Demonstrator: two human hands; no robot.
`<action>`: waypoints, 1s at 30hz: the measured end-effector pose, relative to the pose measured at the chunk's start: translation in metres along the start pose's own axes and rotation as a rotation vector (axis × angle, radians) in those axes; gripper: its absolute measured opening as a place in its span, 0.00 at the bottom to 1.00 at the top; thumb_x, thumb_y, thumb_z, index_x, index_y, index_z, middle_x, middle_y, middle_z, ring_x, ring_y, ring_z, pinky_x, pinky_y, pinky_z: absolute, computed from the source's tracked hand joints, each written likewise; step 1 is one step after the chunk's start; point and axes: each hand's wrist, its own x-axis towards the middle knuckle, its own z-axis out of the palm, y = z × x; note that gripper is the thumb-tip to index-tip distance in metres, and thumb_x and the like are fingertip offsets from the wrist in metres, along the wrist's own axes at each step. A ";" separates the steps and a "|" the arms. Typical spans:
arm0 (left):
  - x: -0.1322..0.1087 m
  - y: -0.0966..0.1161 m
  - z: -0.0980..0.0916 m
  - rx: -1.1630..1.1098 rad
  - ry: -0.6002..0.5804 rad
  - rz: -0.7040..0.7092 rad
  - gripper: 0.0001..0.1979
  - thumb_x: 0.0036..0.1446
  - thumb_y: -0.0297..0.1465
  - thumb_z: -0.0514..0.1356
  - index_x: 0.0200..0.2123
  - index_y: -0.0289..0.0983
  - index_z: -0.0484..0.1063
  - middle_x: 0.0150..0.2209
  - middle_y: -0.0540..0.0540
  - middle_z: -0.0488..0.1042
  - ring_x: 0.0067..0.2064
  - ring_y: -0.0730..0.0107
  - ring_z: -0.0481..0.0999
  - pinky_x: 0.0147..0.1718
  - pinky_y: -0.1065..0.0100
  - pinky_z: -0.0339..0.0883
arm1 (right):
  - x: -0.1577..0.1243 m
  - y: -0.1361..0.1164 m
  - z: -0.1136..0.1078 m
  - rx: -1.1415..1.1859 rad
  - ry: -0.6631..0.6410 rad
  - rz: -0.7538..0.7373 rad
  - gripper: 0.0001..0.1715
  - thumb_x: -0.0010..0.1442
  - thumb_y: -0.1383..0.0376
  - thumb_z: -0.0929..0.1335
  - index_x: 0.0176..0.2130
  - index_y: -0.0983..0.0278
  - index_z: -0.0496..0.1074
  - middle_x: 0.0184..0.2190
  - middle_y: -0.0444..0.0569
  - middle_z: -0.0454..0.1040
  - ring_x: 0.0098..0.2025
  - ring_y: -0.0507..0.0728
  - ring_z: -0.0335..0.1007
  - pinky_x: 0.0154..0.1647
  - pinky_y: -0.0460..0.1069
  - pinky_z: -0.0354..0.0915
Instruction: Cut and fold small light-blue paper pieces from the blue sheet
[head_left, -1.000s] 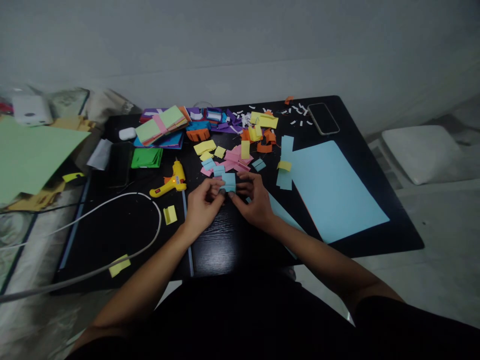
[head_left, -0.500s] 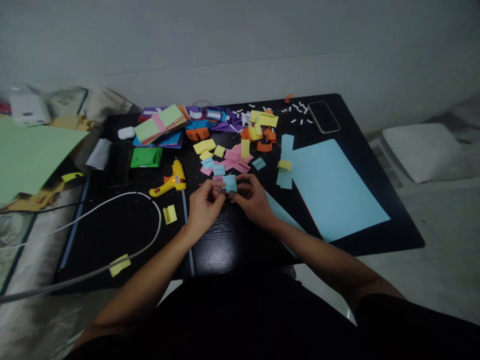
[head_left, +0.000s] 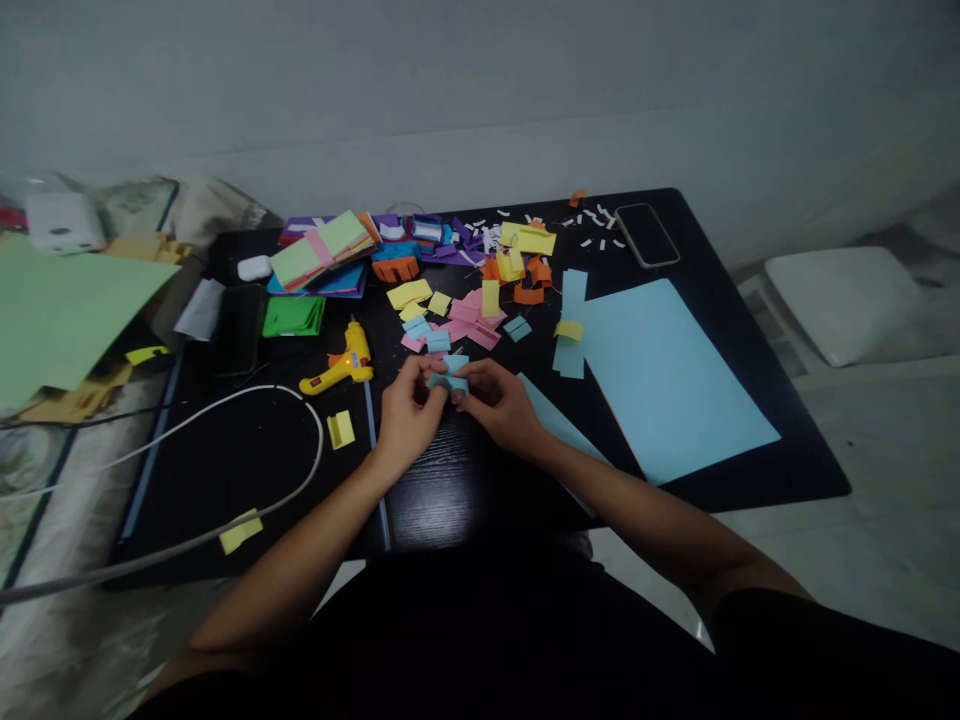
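A small piece of light blue paper (head_left: pixel 454 369) with a fold in it is held between both hands over the table. My left hand (head_left: pixel 409 405) pinches its left side, thumb toward me. On the right side, the fingers and thumb of my right hand (head_left: pixel 504 402) are closed on the same piece. Just beyond my fingers lie folded blue paper pieces (head_left: pixel 517 328), pink paper pieces (head_left: pixel 474 318) and yellow paper pieces (head_left: pixel 409 292). A yellow glue gun (head_left: pixel 346 360) rests left of my left hand. A long blue paper strip (head_left: pixel 562 425) lies partly under my right forearm.
A large light blue sheet (head_left: pixel 675 380) covers the table's right side, with blue strips (head_left: pixel 574 295) beside it. At the back are a phone (head_left: pixel 647 236), white paper scraps (head_left: pixel 596 215) and stacked coloured paper (head_left: pixel 322 250). A white cable (head_left: pixel 319 430) loops across the left.
The blue paper piece has turned and tipped in my fingers, now lying flatter and reaching further left. Both hands have shifted only slightly.
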 end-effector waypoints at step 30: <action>0.007 0.018 -0.008 -0.434 -0.276 -0.034 0.10 0.57 0.36 0.68 0.39 0.37 0.76 0.29 0.48 0.77 0.27 0.70 0.77 0.25 0.68 0.74 | 0.004 -0.013 -0.012 0.152 0.020 -0.002 0.08 0.57 0.62 0.73 0.39 0.60 0.77 0.31 0.43 0.79 0.32 0.55 0.78 0.39 0.52 0.77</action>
